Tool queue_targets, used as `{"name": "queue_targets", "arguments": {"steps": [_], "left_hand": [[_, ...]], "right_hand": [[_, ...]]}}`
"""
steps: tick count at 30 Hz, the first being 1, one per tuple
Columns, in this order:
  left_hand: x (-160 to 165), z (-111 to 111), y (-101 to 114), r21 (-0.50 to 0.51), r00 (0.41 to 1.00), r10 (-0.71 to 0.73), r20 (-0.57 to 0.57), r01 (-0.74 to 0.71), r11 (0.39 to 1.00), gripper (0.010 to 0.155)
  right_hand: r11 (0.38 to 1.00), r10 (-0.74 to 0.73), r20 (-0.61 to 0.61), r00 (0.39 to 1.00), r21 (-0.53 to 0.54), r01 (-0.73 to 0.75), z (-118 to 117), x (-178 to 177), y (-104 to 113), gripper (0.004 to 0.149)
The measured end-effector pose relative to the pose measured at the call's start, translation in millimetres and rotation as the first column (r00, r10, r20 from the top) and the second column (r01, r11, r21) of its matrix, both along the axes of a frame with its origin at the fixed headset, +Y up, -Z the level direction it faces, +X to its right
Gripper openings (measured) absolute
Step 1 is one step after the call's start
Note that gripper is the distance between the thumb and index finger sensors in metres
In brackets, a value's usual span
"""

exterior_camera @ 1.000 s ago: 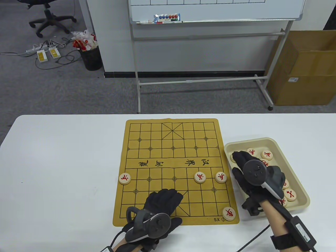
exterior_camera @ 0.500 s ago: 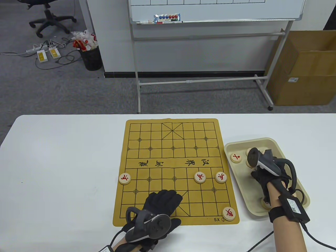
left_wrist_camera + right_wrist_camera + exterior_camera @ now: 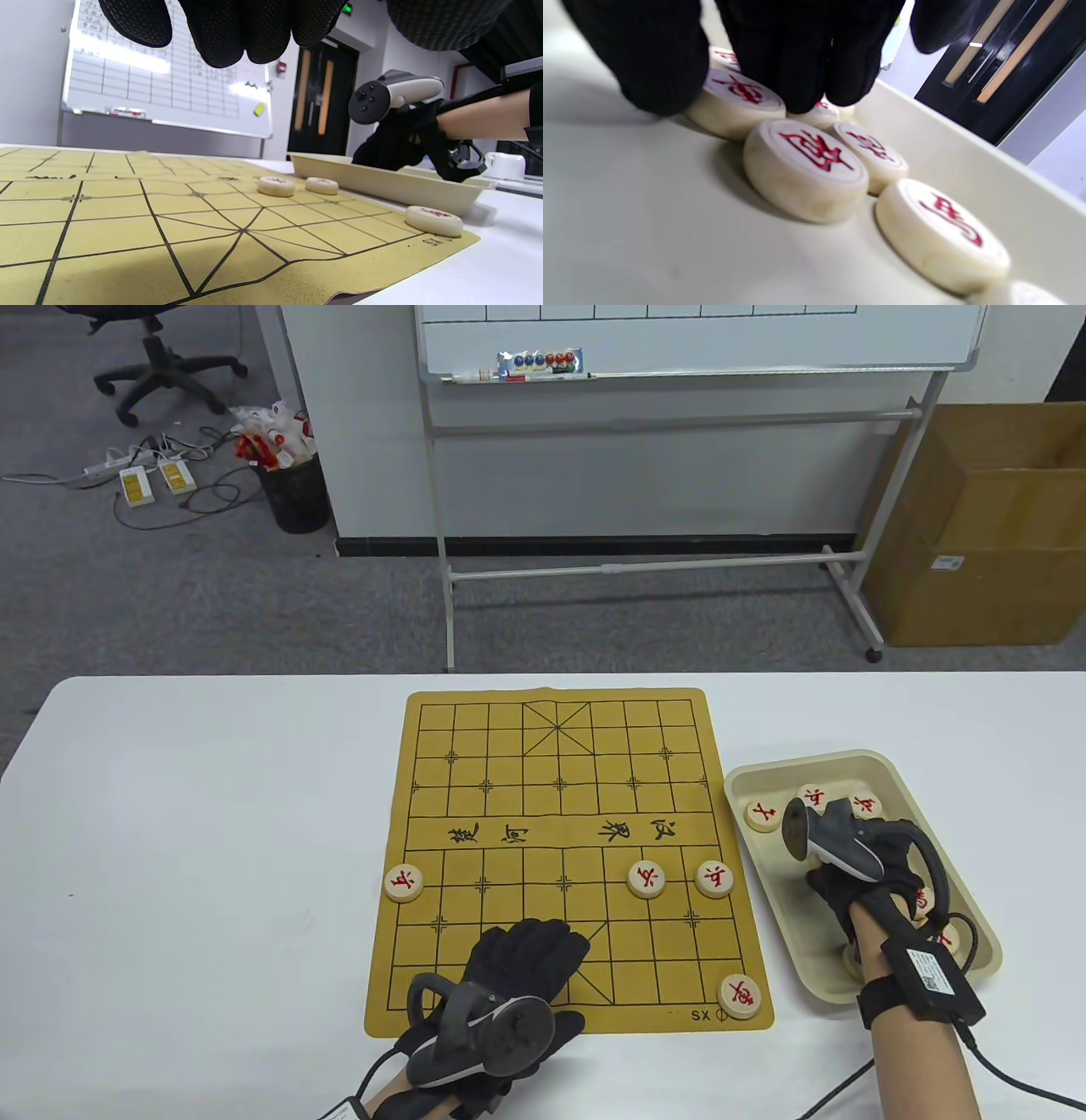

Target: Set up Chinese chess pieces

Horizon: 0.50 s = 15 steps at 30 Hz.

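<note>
A yellow chess board [image 3: 551,814] lies mid-table with three red-marked pieces in one row [image 3: 404,883] [image 3: 646,880] [image 3: 714,880] and one at its near right corner [image 3: 740,995]. My left hand [image 3: 534,950] rests flat on the board's near edge and holds nothing; its fingertips [image 3: 220,29] hang relaxed in the left wrist view. My right hand [image 3: 857,891] reaches down into the beige tray [image 3: 848,763]. In the right wrist view, its thumb and fingers [image 3: 797,63] pinch a round piece [image 3: 734,99] that lies among several others [image 3: 806,169].
More pieces lie along the tray's far wall [image 3: 946,140], and one lies apart at its left [image 3: 763,815]. A whiteboard stand [image 3: 679,432] and a cardboard box [image 3: 984,526] stand beyond the table. White tabletop [image 3: 212,831] stretches left of the board.
My right hand has turned from lying flat over the tray to fingers pointing down onto the pieces, then shifted slightly nearer. The left hand and the board pieces have not moved.
</note>
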<state>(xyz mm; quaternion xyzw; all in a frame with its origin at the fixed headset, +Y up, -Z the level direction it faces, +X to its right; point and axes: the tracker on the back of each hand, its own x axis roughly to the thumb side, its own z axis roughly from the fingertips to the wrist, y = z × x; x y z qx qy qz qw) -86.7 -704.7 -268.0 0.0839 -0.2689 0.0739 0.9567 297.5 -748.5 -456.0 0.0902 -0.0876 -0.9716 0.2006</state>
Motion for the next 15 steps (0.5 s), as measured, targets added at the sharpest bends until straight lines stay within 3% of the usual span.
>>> {"name": "queue_targets", "arguments": {"steps": [11, 15], "left_hand": [[0.7, 0.0, 0.0, 0.0, 1.0, -0.003, -0.001, 0.003, 1.0, 0.08], [0.7, 0.2, -0.1, 0.002, 1.0, 0.0, -0.002, 0.0, 1.0, 0.08]], "right_hand": [[0.999, 0.047, -0.018, 0.999, -0.012, -0.047, 2.0, -5.4, -3.3, 0.075], [1.0, -0.001, -0.016, 1.0, 0.007, 0.001, 3.6, -3.9, -4.4, 0.076]]}}
